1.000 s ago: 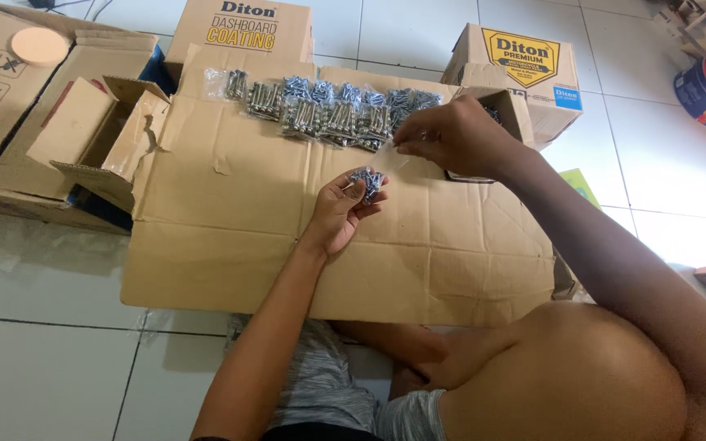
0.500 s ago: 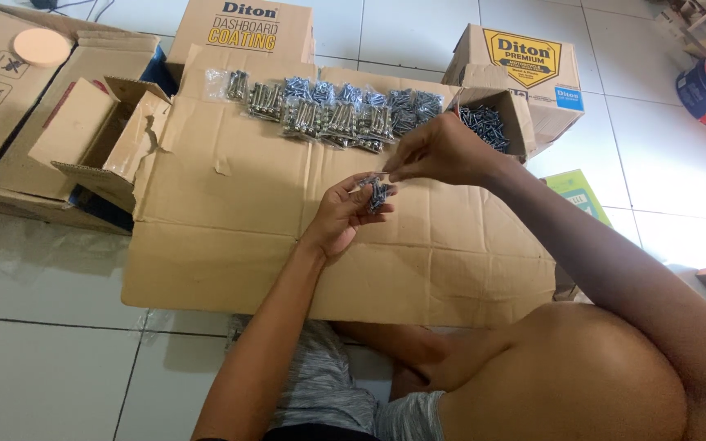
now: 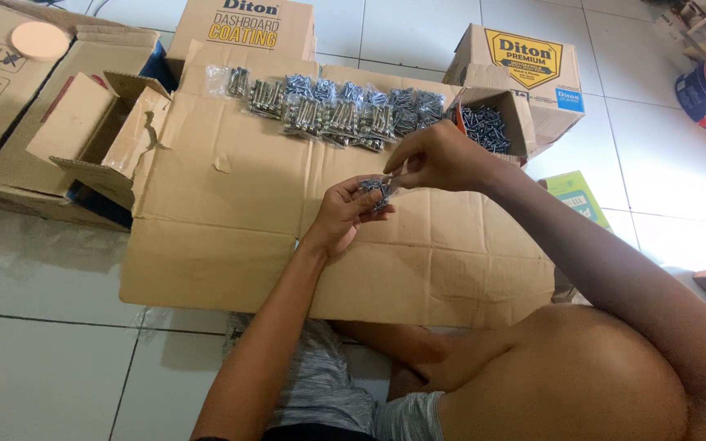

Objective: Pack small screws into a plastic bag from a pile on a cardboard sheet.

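The left hand is cupped, palm up, over the flat cardboard sheet on the floor, and its grip is curled loosely around a small clear bag of screws. The right hand has come back from the open box of loose screws, where it was a second ago, and now it is right at the bag, fingertips pinched together at the top of it. The bag looks like it has some screws in it, but it is small and shiny, so I cannot tell if the right hand has a screw or just the edge of the bag. So the reaching part is done, and both hands now meet at the bag, in the middle of the cardboard. Behind the hands, along the far edge of the cardboard, lies a row of filled screw bags, well apart from the hands. On the left is an empty open box, with a round tape roll on a carton behind it.
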